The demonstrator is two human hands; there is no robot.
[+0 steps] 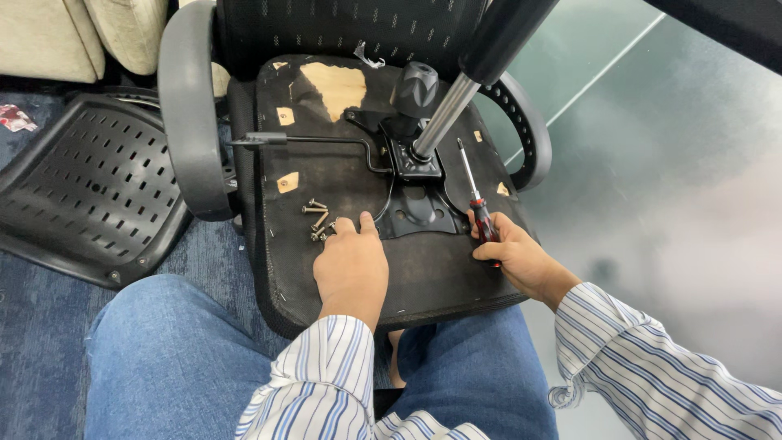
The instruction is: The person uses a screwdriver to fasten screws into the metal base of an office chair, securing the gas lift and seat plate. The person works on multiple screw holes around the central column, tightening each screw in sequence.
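An upturned office chair seat [440, 273] rests against my knees, its black underside facing up. A black metal mechanism plate [419, 208] with a chrome gas cylinder [444, 114] sits at its middle. Several loose screws [318, 218] lie on the seat underside to the left of the plate. My left hand [352, 265] lies flat on the seat, fingertips touching the screws and the plate's edge. My right hand [521, 261] grips a red-and-black-handled screwdriver [476, 191], its shaft pointing away toward the cylinder.
Two black armrests [189, 114] curve up on either side of the seat. A perforated black chair back shell [90, 187] lies on the blue carpet at left. A thin adjustment lever [309, 140] runs across the seat. A glass wall [676, 163] stands at right.
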